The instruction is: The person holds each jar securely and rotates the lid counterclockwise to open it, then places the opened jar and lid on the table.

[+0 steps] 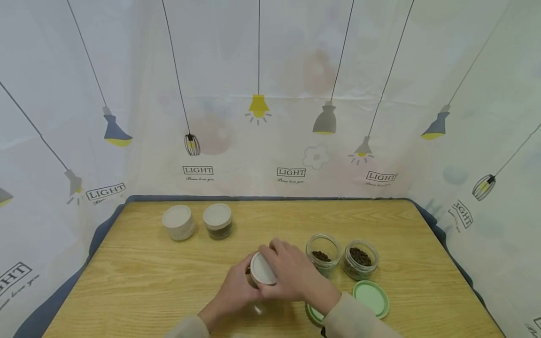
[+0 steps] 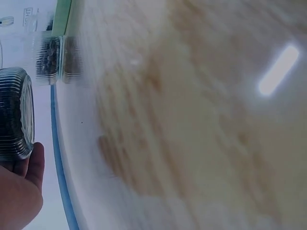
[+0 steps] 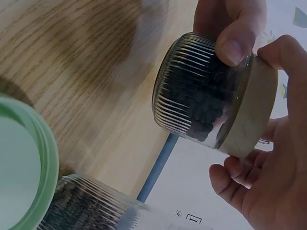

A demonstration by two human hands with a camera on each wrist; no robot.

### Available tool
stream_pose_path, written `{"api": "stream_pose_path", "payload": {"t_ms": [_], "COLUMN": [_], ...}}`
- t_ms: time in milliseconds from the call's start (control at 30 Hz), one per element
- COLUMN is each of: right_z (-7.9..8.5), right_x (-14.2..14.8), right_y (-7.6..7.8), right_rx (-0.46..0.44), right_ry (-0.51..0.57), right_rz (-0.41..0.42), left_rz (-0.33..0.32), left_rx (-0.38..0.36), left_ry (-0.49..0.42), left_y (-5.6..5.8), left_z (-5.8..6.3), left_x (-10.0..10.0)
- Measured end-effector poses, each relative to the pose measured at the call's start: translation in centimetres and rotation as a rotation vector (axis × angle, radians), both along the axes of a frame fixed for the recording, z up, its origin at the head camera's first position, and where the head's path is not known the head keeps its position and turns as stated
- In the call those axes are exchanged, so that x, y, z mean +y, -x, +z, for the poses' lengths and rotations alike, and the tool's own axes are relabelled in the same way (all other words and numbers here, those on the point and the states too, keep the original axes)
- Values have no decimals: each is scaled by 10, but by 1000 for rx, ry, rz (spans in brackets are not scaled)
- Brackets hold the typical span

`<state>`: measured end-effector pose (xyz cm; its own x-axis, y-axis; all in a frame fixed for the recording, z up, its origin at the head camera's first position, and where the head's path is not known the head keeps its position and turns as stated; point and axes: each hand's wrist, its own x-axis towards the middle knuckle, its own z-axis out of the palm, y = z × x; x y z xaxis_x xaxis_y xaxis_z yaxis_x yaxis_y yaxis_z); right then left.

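My left hand (image 1: 236, 287) grips the body of a ribbed glass jar (image 3: 189, 88) that holds dark pieces. Over its whitish lid (image 1: 263, 269) lies my right hand (image 1: 291, 271), fingers and thumb curled round the rim. In the right wrist view the jar is tilted on its side in the air, and the lid (image 3: 254, 108) sits on its mouth. The left wrist view catches only part of the jar (image 2: 12, 115) and the left hand (image 2: 19, 196) at its edge.
Two lidless glass jars with dark pieces, one nearer (image 1: 323, 258) and one farther right (image 1: 360, 258), stand right of my hands. Two green lids (image 1: 371, 299) lie before them, one partly under my right arm. Two white-lidded jars (image 1: 178, 222) (image 1: 217, 221) stand back left.
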<state>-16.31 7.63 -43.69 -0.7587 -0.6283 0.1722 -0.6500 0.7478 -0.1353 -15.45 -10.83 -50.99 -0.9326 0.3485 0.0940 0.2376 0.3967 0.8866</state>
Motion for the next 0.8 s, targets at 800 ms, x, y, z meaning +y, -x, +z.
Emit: {"api": "stream_pose_path", "payload": {"t_ms": [800], "right_z": [8], "right_x": [-19], "right_y": [-17], "right_rx": [-40], "right_ry": [-130], "right_rz": [-352], "left_rz": [39], "left_rx": [26], "left_ry": [-28], "left_y": [-2], "left_z": [-3], "left_x": [2]}}
